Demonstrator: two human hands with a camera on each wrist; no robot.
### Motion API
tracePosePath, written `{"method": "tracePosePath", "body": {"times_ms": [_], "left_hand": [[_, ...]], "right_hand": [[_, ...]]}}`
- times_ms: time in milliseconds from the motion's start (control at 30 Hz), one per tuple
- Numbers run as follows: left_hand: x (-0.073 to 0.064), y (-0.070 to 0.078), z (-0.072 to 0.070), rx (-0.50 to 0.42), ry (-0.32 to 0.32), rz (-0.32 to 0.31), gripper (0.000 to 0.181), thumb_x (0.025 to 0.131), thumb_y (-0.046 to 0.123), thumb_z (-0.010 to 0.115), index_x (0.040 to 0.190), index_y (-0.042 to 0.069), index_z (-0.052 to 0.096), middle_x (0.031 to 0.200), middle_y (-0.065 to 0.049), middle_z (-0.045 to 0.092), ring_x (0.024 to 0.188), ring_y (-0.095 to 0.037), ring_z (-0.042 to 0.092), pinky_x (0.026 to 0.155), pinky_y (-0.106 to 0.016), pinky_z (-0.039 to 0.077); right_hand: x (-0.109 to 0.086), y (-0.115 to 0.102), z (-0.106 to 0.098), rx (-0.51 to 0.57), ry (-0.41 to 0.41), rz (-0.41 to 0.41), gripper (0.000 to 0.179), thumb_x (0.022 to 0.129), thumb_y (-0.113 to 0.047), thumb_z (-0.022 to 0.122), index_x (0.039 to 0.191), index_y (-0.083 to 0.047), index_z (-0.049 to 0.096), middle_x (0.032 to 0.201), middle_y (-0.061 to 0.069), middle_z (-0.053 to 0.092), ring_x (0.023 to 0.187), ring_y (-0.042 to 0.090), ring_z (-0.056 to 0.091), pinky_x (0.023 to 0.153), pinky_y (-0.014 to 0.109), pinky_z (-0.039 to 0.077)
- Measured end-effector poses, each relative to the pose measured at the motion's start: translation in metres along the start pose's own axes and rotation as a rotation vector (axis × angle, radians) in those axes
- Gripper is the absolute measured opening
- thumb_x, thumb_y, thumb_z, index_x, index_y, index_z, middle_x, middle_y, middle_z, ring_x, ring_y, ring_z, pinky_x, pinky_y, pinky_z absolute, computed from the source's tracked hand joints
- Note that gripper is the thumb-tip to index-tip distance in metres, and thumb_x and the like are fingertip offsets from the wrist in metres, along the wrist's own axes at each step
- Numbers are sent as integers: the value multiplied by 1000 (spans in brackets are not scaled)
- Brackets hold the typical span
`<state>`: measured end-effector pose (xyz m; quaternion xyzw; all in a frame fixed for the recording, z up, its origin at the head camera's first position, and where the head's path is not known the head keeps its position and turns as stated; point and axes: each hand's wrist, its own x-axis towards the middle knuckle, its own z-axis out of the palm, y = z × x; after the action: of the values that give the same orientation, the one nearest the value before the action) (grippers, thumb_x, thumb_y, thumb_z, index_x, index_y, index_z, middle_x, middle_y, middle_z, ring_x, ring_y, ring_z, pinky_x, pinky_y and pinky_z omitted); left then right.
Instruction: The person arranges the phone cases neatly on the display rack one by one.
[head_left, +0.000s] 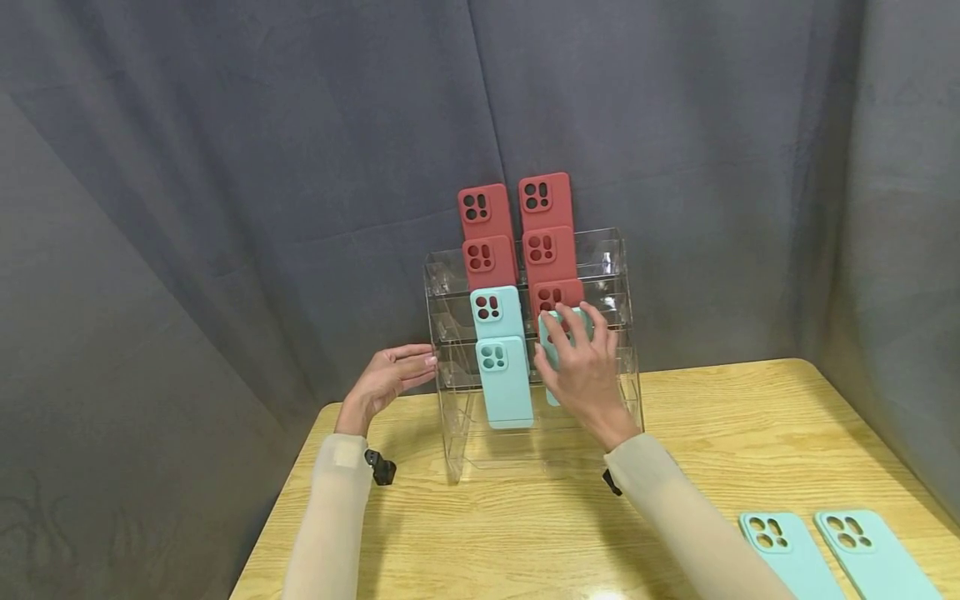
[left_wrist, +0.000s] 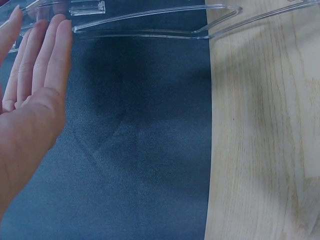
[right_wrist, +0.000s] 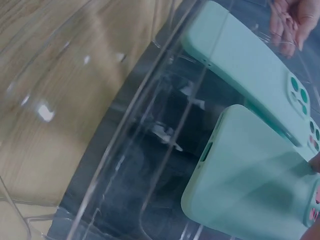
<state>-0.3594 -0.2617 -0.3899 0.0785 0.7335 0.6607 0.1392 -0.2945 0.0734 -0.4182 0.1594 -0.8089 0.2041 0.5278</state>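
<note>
A clear tiered display rack (head_left: 606, 265) holds phone cases leaning in two columns. My right hand (head_left: 583, 371) grips a mint phone case (right_wrist: 245, 175) in the right column, fingertips over its upper part and thumb at its left edge; the hand hides most of it in the head view. Behind that case stands a red phone case (head_left: 557, 292), partly covered. In the left column a mint phone case (head_left: 506, 392) leans in front of another mint one (head_left: 498, 310). Fingers straight, my left hand (head_left: 384, 379) touches the rack's left side.
More red phone cases (head_left: 547, 208) lean on the rack's upper tiers. Two mint phone cases, a left one (head_left: 798, 558) and a right one (head_left: 885, 558), lie at the front right of the wooden table (head_left: 480, 542). A grey curtain (head_left: 300, 208) hangs behind.
</note>
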Motion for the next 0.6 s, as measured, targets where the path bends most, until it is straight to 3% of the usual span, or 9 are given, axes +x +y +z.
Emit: {"method": "tracePosePath", "body": {"times_ms": [300, 600], "left_hand": [[1, -1, 0, -2, -7, 6, 53, 100, 7, 71, 149, -3, 54, 136, -14, 69, 111, -13, 75, 107, -37, 58], [2, -2, -2, 9, -1, 4, 52, 101, 8, 70, 149, -3, 54, 135, -13, 71, 110, -12, 75, 112, -42, 54]], "right_hand": [[-17, -3, 18, -72, 22, -26, 49, 85, -21, 83, 130, -12, 69, 135, 16, 65, 131, 47, 54, 80, 56, 48], [-31, -4, 24, -104, -40, -8, 48, 87, -23, 82, 132, -11, 67, 138, 17, 64, 132, 47, 52, 80, 58, 47]]}}
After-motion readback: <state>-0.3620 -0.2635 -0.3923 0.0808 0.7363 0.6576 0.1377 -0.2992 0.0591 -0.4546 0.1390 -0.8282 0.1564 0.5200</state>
